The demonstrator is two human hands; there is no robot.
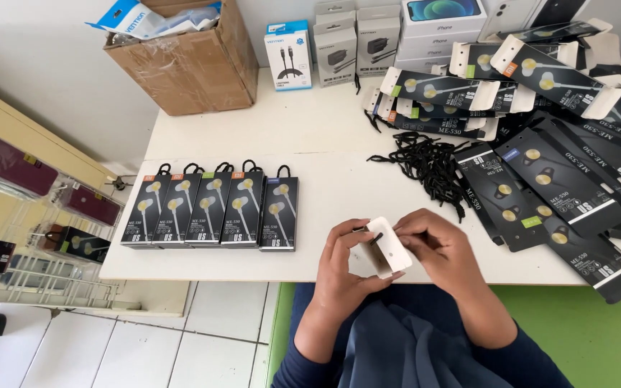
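Observation:
Both hands hold one small white box end point(388, 246) over the near edge of the white table point(310, 129). My left hand point(343, 262) grips it from the left and below. My right hand point(436, 248) pinches it from the right, where a thin black cord shows at its top. A neat row of several black earphone boxes point(213, 208) with black hang loops lies left of my hands. To the right lies a loose heap of flat black earphone boxes point(555, 179), and a tangle of black cord loops point(429, 162) sits between.
A brown cardboard box point(188, 61) stands at the back left. Small white and grey boxes point(336, 50) line the wall, next to stacked white phone boxes point(440, 29). A wire rack with packaged items point(30, 215) is left of the table. A green seat point(576, 330) is under me.

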